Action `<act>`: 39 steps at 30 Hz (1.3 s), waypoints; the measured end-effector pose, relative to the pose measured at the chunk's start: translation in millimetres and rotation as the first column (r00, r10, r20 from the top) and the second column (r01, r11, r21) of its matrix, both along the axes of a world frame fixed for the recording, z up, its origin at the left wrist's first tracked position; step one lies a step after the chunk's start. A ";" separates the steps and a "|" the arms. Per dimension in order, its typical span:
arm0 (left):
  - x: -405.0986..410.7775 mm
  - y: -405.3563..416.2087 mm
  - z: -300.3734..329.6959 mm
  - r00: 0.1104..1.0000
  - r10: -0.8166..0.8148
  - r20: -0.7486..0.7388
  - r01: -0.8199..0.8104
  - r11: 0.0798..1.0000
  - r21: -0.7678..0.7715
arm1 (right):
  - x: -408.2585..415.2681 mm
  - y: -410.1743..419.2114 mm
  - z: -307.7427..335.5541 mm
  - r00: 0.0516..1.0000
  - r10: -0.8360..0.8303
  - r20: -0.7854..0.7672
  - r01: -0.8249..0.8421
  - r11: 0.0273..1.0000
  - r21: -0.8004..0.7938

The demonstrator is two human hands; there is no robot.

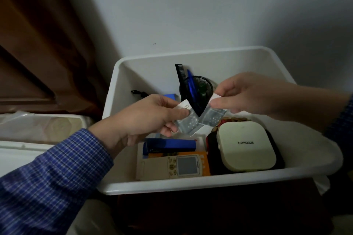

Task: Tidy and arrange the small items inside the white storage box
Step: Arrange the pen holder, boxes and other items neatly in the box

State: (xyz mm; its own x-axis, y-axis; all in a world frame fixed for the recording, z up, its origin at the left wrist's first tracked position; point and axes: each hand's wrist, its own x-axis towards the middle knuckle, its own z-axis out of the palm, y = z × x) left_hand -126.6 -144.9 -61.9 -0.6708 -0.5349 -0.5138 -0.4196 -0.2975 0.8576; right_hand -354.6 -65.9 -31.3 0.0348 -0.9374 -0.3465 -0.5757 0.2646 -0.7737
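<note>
You've got two hands in view: left hand (147, 118), right hand (254, 95). Two small star-print packets, one (186, 124) and another (212, 116). One white storage box (191, 57), one mesh cup (202, 85), one comb (181, 76), one blue pen (192, 86), one stapler (170, 146), one remote (172, 166), one cream case (246, 146).

Left hand (145, 118) and right hand (254, 95) are held raised, facing, fingers and thumbs pinched; both forearms are sleeved.
</note>
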 end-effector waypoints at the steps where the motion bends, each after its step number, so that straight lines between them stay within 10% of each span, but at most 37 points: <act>1: -1.9 0.6 -1.2 0.999 0.039 -0.001 -0.039 0.998 0.042 | -4.4 1.4 1.7 1.000 0.015 0.022 -0.015 0.999 0.032; 5: -19.0 8.2 -2.1 0.999 0.039 -0.018 -0.037 0.992 0.117 | -28.9 7.3 4.8 0.992 0.100 -0.081 -0.095 0.993 0.066; 14: -86.3 28.2 -10.9 0.901 -0.360 0.244 0.425 0.847 -0.320 | -56.5 27.0 -7.8 0.803 0.429 -0.414 -0.333 0.899 0.284; 24: -96.9 48.9 -21.9 0.846 -0.231 0.480 0.508 0.623 -0.595 | -50.5 41.0 -24.6 0.588 0.408 -0.699 -0.368 0.904 0.217; 34: -97.9 53.2 -19.4 0.847 -0.249 0.470 0.481 0.735 -0.478 | -47.9 48.2 -29.3 0.550 0.445 -0.707 -0.417 0.879 0.229; 39: -61.7 -1.4 20.4 0.897 -0.139 0.420 0.363 0.775 -0.518 | -41.6 30.6 -1.2 0.694 0.297 -0.656 -0.470 0.877 -0.101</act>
